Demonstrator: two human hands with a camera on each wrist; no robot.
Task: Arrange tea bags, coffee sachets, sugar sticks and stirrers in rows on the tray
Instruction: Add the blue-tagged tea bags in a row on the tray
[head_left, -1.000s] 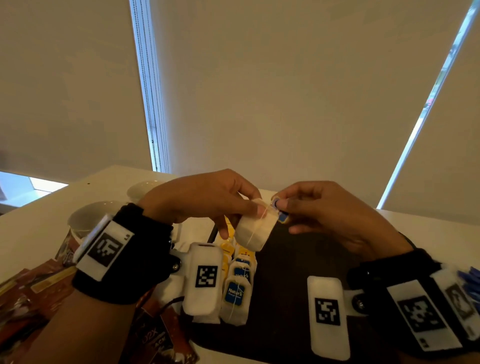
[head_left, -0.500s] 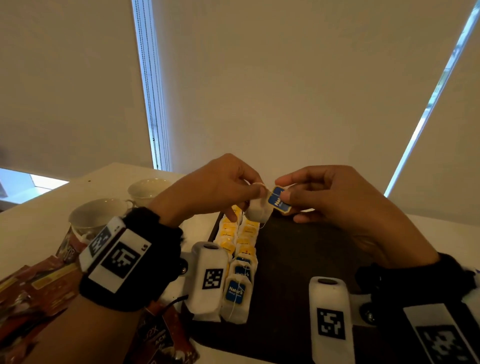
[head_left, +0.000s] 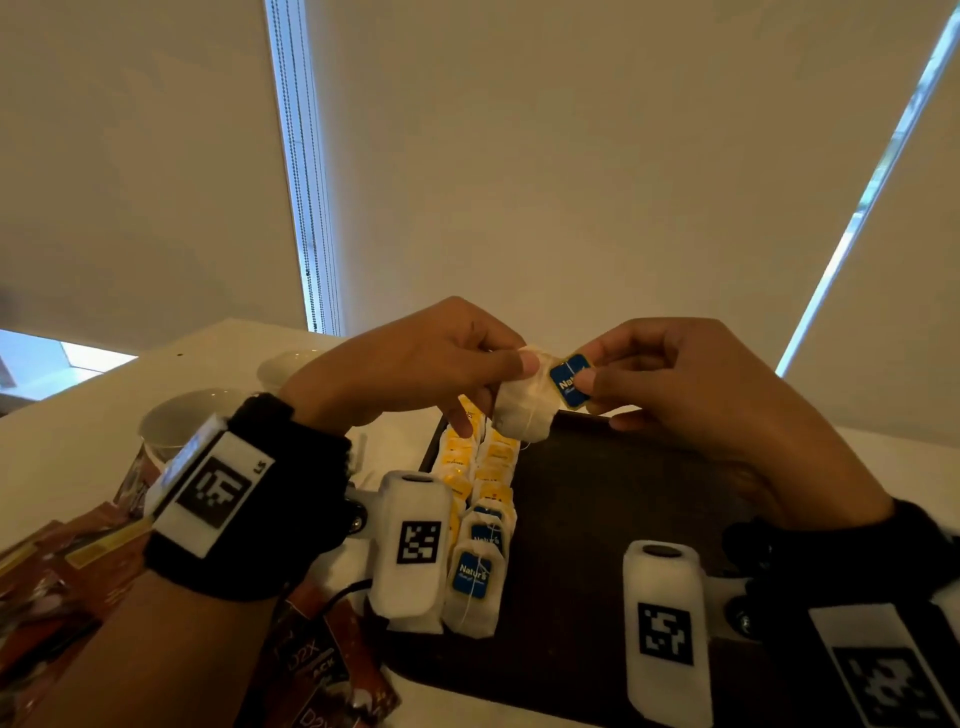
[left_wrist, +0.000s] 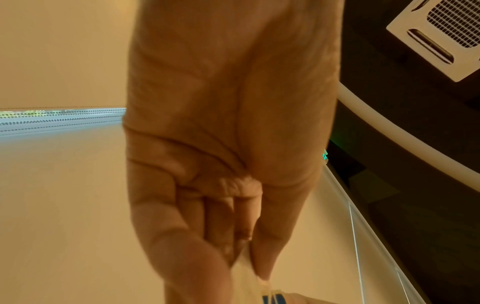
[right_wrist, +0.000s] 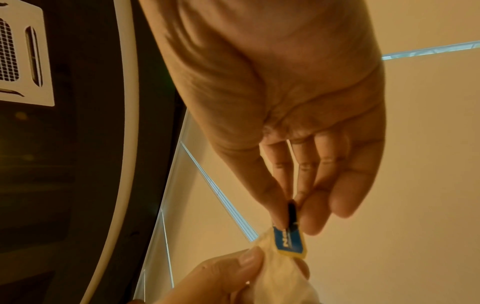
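Note:
A white tea bag (head_left: 522, 413) hangs in the air above the far edge of the dark tray (head_left: 597, 519). My left hand (head_left: 511, 371) pinches its top corner between thumb and forefinger. My right hand (head_left: 587, 376) pinches its blue paper tag (head_left: 569, 382), seen close in the right wrist view as the tag (right_wrist: 289, 239) beside the bag (right_wrist: 275, 275). In the left wrist view my left hand (left_wrist: 246, 265) holds the pale bag (left_wrist: 249, 286). On the tray's left side lie rows of yellow-tagged tea bags (head_left: 478, 457) and blue-tagged tea bags (head_left: 472, 577).
Red-brown coffee sachets (head_left: 57, 566) lie loose on the white table at the left, with more sachets (head_left: 322, 675) by the tray's near-left corner. Two pale cups (head_left: 187, 421) (head_left: 285, 364) stand behind my left wrist. The tray's right half is bare dark surface.
Both hands rose a little with the tea bag. The blue tag, hidden a second ago, has been turned up and now faces the head camera in my right fingers.

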